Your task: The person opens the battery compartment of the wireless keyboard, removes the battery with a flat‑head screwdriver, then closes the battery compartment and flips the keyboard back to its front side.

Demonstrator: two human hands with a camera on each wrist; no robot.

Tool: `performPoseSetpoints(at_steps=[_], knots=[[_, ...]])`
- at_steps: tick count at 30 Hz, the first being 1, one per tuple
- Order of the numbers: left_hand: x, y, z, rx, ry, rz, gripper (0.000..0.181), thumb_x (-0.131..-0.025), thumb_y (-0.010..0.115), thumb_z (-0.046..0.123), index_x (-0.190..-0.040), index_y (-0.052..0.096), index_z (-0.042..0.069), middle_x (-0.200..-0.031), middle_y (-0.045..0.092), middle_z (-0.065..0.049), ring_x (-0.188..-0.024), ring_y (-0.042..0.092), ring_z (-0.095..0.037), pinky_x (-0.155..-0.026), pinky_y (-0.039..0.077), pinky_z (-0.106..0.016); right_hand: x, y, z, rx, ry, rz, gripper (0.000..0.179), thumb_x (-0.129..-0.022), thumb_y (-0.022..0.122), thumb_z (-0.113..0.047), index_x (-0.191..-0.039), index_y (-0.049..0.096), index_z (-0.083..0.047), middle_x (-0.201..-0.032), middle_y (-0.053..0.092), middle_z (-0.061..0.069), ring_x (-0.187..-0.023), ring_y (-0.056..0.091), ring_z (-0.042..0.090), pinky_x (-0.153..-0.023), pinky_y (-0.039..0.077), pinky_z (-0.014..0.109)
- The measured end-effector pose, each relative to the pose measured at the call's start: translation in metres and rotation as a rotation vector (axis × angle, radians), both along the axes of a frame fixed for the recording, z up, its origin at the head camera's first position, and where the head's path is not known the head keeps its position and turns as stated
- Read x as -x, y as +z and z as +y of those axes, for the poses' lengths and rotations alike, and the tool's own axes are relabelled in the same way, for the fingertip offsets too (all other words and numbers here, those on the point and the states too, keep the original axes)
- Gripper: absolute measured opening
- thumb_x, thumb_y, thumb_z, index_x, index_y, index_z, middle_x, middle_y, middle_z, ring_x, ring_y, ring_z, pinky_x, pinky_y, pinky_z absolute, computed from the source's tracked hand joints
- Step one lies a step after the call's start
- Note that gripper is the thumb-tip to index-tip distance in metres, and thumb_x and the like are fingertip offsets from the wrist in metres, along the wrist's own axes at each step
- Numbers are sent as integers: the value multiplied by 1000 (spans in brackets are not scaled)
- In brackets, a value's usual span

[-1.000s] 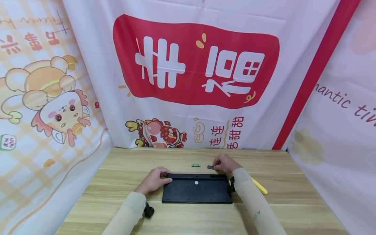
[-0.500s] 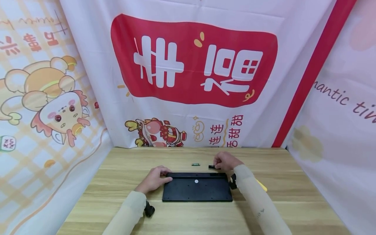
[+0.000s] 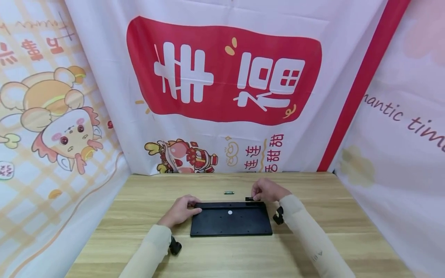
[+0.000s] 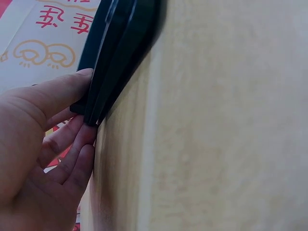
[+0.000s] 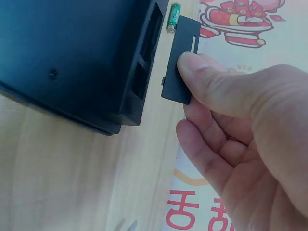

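A black keyboard [image 3: 231, 223] lies underside up on the table, with a round white sticker and small screws showing. My left hand [image 3: 180, 210] grips its far left corner, thumb on the upper face and fingers at the edge, as the left wrist view also shows. Between thumb and fingers my right hand [image 3: 268, 190] pinches a thin black battery cover [image 5: 179, 72] with a narrow slot in it. That cover is just beyond the far right edge, apart from the open battery compartment [image 5: 142, 72]. A green battery [image 5: 173, 18] lies on the table past the keyboard.
The wooden table [image 3: 226, 256] ends at a printed white cloth [image 3: 229, 148] hanging behind it. More printed cloths stand at the left and right sides. A black wrist camera [image 3: 175, 246] sits on the left wrist, another [image 3: 278, 216] on the right.
The battery cover in my right hand has come slightly nearer the keyboard's far edge and turned darker in view. A yellow object by the right forearm is now hidden. My left hand keeps its grip.
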State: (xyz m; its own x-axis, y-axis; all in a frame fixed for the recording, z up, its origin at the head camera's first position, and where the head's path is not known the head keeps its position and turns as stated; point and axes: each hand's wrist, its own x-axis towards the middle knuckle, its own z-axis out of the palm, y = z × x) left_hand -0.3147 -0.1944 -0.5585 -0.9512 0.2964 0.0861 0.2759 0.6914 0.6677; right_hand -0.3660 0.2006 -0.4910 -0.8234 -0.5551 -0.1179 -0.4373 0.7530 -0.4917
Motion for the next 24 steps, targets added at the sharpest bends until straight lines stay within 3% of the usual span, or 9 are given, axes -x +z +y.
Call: performPoseSetpoints(at_steps=[5, 12, 19, 24], knots=[[0, 1, 0, -4, 9, -17, 21, -96, 80, 23, -116, 79, 18, -115, 71, 0, -105, 67, -18, -98, 57, -47, -7, -3, 1, 33, 15, -23, 8, -95, 78, -7, -89, 76, -12, -85, 73, -2, -77, 64, 11, -72, 56, 28], [-1, -1, 1, 7, 26, -47, 21, -95, 81, 24, -116, 79, 21, -115, 71, 2, -105, 65, -15, -98, 56, -45, -14, -12, 5, 74, 74, 11, 7, -93, 78, -3, -89, 77, -7, -85, 75, 4, -75, 63, 8, -70, 55, 25], [-1, 0, 2, 5, 28, -44, 20, -96, 80, 24, -116, 79, 21, -117, 71, 0, -106, 66, -16, -99, 56, -46, -18, -14, 3, 97, 33, 21, 8, -94, 77, -2, -89, 78, -8, -84, 74, 1, -74, 61, 9, -68, 54, 26], [-1, 0, 2, 16, 26, -30, 20, -95, 81, 24, -115, 79, 20, -118, 71, -1, -106, 67, -17, -97, 57, -46, -21, -18, 4, 71, 58, 125, 7, -94, 78, -6, -93, 82, -11, -90, 76, -1, -77, 63, 10, -69, 55, 25]])
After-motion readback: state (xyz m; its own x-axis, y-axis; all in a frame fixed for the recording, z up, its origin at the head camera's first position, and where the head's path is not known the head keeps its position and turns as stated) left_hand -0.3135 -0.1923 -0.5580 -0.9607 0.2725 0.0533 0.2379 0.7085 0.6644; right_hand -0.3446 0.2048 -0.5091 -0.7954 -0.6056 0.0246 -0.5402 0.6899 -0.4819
